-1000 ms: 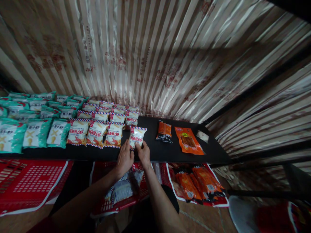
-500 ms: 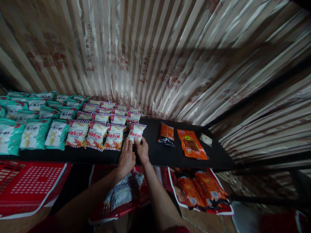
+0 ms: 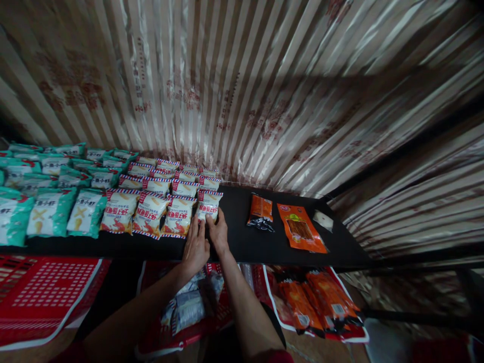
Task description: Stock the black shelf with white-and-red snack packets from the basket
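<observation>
A white snack bag (image 3: 209, 204) with a red-and-blue striped edge and red lettering stands at the right end of the front row on the black shelf. My left hand (image 3: 195, 244) is at its lower left, fingers pressed together against it. On the lower right, my right hand (image 3: 218, 231) holds the same bag, thumb on its front. Just left of my hands is a matching snack bag (image 3: 178, 217), in line with others of its kind. More rows of these bags stand behind.
Teal snack bags (image 3: 87, 212) fill the left of the black shelf (image 3: 236, 237). To the right lie an orange packet (image 3: 260, 209), a flat orange pouch (image 3: 289, 214) and a small white item (image 3: 323, 220). Red baskets (image 3: 56, 287) sit below; one holds orange packets (image 3: 298, 302).
The bag between my hands has moved slightly left, closer to the row, and my hands have shifted with it. The camera view has tilted a little.
</observation>
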`<state>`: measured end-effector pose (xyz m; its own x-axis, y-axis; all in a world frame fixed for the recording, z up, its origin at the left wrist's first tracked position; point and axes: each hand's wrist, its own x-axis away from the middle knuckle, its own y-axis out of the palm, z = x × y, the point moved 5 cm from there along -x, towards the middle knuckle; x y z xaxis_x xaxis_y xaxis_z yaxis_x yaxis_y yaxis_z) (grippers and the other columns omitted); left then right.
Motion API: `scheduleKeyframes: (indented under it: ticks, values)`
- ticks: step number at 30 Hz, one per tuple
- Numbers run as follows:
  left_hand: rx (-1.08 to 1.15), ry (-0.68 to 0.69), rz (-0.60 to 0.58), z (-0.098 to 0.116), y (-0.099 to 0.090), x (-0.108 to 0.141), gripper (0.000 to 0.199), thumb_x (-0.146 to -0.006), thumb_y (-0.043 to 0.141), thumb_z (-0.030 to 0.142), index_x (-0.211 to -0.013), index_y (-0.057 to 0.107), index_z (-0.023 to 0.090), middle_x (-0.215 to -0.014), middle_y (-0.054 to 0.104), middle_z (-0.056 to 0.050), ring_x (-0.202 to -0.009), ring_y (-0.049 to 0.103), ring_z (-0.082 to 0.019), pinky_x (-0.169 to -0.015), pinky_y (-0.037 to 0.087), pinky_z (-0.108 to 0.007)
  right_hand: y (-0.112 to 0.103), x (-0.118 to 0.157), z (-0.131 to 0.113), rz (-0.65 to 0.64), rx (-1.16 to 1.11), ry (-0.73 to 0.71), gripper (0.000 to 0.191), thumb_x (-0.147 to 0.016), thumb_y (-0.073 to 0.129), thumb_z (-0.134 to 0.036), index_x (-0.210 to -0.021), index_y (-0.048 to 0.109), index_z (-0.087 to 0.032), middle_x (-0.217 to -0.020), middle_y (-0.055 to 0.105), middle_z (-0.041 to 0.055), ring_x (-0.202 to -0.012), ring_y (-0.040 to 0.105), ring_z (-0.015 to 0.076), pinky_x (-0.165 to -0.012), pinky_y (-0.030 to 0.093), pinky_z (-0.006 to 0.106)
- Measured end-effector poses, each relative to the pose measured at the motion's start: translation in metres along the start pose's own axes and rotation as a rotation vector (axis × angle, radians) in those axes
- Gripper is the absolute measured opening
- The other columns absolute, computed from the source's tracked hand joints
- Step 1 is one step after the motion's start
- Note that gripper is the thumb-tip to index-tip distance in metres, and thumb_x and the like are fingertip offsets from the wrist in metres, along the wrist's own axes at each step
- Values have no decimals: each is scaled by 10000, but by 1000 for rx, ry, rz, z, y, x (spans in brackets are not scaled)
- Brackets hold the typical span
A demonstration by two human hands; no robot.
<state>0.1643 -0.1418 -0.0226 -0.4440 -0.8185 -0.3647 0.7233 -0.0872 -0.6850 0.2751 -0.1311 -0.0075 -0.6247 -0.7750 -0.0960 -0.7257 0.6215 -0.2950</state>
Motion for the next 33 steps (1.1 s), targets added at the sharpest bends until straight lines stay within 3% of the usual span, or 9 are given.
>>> scheduleKeyframes:
  ticks: [11, 21, 29, 33]
  values:
    - [-11, 40, 25, 1, 2, 3, 706, -741, 399, 19, -1416, 207, 98, -1521, 95, -154, -1390, 37, -287, -1114, 221, -508, 3, -2, 0, 23, 99, -88, 477, -766, 552, -310, -1218, 538, -156, -1125, 629, 106, -1013, 581, 226, -902, 437, 347]
    - [-18, 43, 21, 3, 3, 5, 766, -696, 416, 1, -1420, 192, 108, -1524, 88, -140, -1390, 22, -281, -1119, 217, -508, 2, -6, -1, 19, 21, -76, 562, -739, 581, -288, -1285, 478, -209, -1149, 637, 50, -1047, 586, 215, -897, 466, 337]
    - [-42, 36, -5, 4, 6, 4, 658, -726, 400, 21, -1372, 277, 24, -1507, 118, -193, -1389, 21, -284, -1121, 214, -497, 5, -8, -3, -14, 8, -75, 568, -749, 571, -283, -1301, 464, -201, -1150, 639, 50, -1048, 590, 209, -906, 463, 336]
    - [-46, 26, -3, 4, 6, 4, 704, -704, 418, 19, -1389, 260, 61, -1512, 123, -172, -1389, 18, -283, -1118, 218, -504, 6, -9, 3, -44, -18, -42, 613, -758, 567, -310, -1341, 408, -203, -1167, 632, 54, -1010, 614, 201, -894, 472, 337]
